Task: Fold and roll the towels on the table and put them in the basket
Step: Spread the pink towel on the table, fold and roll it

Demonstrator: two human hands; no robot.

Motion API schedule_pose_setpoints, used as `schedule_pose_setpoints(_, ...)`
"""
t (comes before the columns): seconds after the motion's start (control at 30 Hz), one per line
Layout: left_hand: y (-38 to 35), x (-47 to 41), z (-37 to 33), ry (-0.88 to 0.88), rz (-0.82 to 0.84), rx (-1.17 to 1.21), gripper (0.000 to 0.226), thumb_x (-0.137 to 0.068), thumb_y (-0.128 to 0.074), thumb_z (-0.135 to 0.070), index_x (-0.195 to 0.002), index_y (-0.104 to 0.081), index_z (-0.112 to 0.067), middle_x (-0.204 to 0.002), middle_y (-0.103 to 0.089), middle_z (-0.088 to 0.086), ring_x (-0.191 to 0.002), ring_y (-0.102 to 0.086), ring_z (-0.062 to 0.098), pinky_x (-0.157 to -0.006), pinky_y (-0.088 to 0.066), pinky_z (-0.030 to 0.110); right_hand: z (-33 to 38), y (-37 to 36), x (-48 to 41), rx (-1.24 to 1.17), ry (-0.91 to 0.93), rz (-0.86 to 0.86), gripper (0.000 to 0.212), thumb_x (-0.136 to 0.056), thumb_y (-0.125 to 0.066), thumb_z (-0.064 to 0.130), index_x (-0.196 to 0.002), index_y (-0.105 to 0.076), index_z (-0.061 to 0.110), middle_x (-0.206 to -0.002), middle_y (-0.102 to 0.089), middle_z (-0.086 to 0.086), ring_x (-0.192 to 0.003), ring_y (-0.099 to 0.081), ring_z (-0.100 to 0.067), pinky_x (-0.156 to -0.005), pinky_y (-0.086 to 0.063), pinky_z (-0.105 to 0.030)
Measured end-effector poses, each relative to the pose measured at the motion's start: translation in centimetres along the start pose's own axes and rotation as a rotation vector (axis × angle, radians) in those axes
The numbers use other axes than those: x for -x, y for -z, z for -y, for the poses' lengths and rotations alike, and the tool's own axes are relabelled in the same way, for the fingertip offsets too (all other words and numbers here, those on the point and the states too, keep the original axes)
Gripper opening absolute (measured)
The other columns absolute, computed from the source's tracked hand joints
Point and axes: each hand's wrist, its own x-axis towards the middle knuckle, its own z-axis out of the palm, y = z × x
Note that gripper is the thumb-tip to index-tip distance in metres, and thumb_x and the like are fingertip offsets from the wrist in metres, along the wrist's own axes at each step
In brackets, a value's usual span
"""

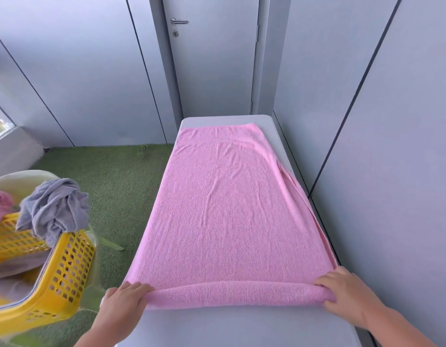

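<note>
A pink towel (232, 204) lies folded lengthwise along the narrow white table (242, 326). Its near end is turned over into a short roll across the table's width. My left hand (124, 300) grips the roll's left end, fingers curled over the top. My right hand (342, 289) grips the roll's right end the same way. The yellow perforated basket (64, 271) stands tilted on the floor to the left, with a crumpled grey towel (54, 209) draped over its rim and a pink cloth (0, 204) at its far left.
The table runs away from me along a grey wall panel (379, 171) on the right. A closed door (212, 58) stands beyond the table's far end. Green artificial turf (112, 186) covers the floor on the left.
</note>
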Motion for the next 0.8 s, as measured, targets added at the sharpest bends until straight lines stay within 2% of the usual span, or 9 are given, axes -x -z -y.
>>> schedule_pose_setpoints(0.1, 0.8, -1.2, -0.5, 0.034, -0.019, 0.096, 0.038, -0.082, -0.038, -0.039, -0.117, -0.055, -0.043, -0.111, -0.055, -0.022, -0.101, -0.060, 0.009, -0.081, -0.044, 0.036, 0.2, 1.2, 0.2, -0.160, -0.083, -0.027, 0.032, -0.073, -0.059, 0.035, -0.102, -0.049, 0.046, -0.098, -0.050, 0.027, -0.097, -0.048, 0.005, -0.083, -0.042, -0.017)
schedule_pose_setpoints(0.2, 1.0, -2.1, -0.5, 0.055, -0.107, 0.111, 0.016, -0.079, -0.053, -0.036, -0.096, -0.054, -0.037, -0.104, -0.050, -0.017, -0.094, -0.052, 0.015, -0.072, -0.045, 0.037, 0.2, 1.3, -0.5, -0.144, -0.111, -0.134, 0.029, -0.076, -0.065, 0.023, -0.082, -0.046, 0.045, -0.087, -0.050, 0.024, -0.086, -0.049, -0.002, -0.071, -0.044, -0.018)
schedule_pose_setpoints(0.27, 0.7, -2.4, -0.3, 0.047, -0.168, 0.055, 0.004, -0.083, -0.055, -0.039, -0.087, -0.056, -0.037, -0.097, -0.048, -0.018, -0.091, -0.050, 0.015, -0.072, -0.043, 0.037, -0.1, 0.3, -1.3, -0.085, -0.098, -0.223, 0.032, -0.069, -0.075, 0.019, -0.075, -0.054, 0.041, -0.083, -0.052, 0.023, -0.084, -0.048, -0.009, -0.068, -0.046, -0.022)
schedule_pose_setpoints(0.37, 0.5, -2.3, -0.2, 0.037, -0.159, 0.050, 0.022, -0.085, -0.040, -0.046, -0.089, -0.061, -0.040, -0.096, -0.047, -0.022, -0.092, -0.049, 0.011, -0.075, -0.042, 0.036, -0.6, -1.3, -1.9, -0.004, -0.111, -0.265, 0.027, -0.068, -0.081, 0.015, -0.076, -0.065, 0.034, -0.082, -0.051, 0.019, -0.080, -0.045, -0.011, -0.063, -0.050, -0.027)
schedule_pose_setpoints(0.47, 0.5, -1.5, 0.1, -0.037, -0.110, 0.042, 0.032, -0.073, -0.052, -0.048, -0.103, -0.060, -0.044, -0.106, -0.050, -0.027, -0.103, -0.048, 0.006, -0.083, -0.045, 0.036, -1.0, -2.3, -1.3, 0.035, -0.055, -0.254, 0.027, -0.069, -0.077, 0.020, -0.093, -0.071, 0.032, -0.093, -0.060, 0.022, -0.088, -0.046, -0.008, -0.072, -0.053, -0.034)
schedule_pose_setpoints(0.57, 0.5, -1.3, 0.5, -0.021, -0.019, 0.014, 0.055, -0.062, -0.068, -0.043, -0.115, -0.056, -0.049, -0.115, -0.053, -0.029, -0.109, -0.050, 0.007, -0.088, -0.048, 0.040, -0.6, -2.0, -0.9, 0.095, 0.001, -0.236, 0.051, -0.055, -0.071, 0.033, -0.105, -0.073, 0.023, -0.104, -0.065, 0.017, -0.099, -0.049, -0.011, -0.081, -0.055, -0.039)
schedule_pose_setpoints(0.63, 0.5, -1.7, 0.4, -0.011, -0.035, 0.022, 0.044, -0.065, -0.062, -0.042, -0.109, -0.057, -0.050, -0.106, -0.054, -0.029, -0.101, -0.052, 0.008, -0.081, -0.048, 0.040, -0.5, -1.6, -1.0, 0.096, -0.013, -0.238, 0.046, -0.053, -0.069, 0.032, -0.098, -0.073, 0.027, -0.097, -0.065, 0.020, -0.096, -0.048, -0.010, -0.075, -0.054, -0.035)
schedule_pose_setpoints(0.73, 0.8, -2.1, 0.3, -0.050, -0.066, 0.013, 0.028, -0.070, -0.049, -0.047, -0.097, -0.057, -0.048, -0.090, -0.053, -0.028, -0.088, -0.053, 0.009, -0.071, -0.042, 0.035, -0.8, -1.1, -1.3, 0.098, -0.013, -0.243, 0.014, -0.064, -0.054, 0.035, -0.072, -0.065, 0.033, -0.074, -0.052, 0.025, -0.084, -0.040, -0.006, -0.064, -0.045, -0.024)
schedule_pose_setpoints(0.8, 0.9, -2.0, 0.3, -0.070, -0.087, 0.005, 0.024, -0.071, -0.049, -0.049, -0.093, -0.057, -0.048, -0.087, -0.053, -0.027, -0.086, -0.052, 0.007, -0.069, -0.038, 0.032, -1.0, -0.7, -1.7, 0.109, -0.031, -0.248, 0.016, -0.067, -0.047, 0.038, -0.062, -0.061, 0.031, -0.069, -0.047, 0.023, -0.081, -0.036, -0.006, -0.062, -0.043, -0.022)
